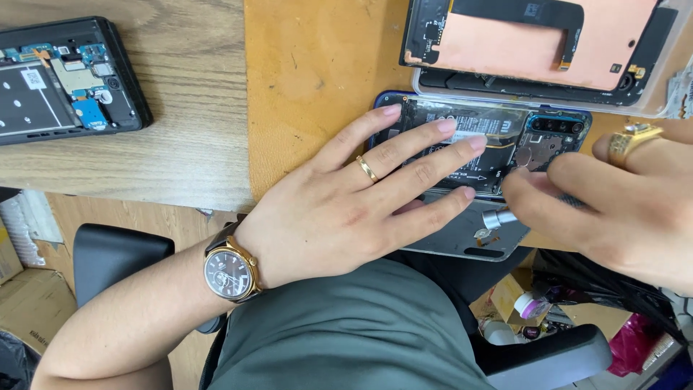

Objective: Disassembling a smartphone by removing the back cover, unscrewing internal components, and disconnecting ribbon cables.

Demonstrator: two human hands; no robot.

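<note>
My left hand [361, 202] lies flat with fingers spread on an opened blue phone [505, 141], pressing it against the orange mat [317, 79]. The phone's back is off and its battery and camera module show. My right hand [613, 202] pinches a small metal-tipped screwdriver [498, 217], its tip near the phone's lower edge, over a grey back cover [462, 242]. A gold ring sits on each hand and a watch on my left wrist.
A second opened phone [65, 79] with exposed boards lies at the far left on the wooden table [180, 144]. A display panel [534, 40] in a clear tray rests at the top. Chair armrests, cardboard boxes and small bottles are below the table edge.
</note>
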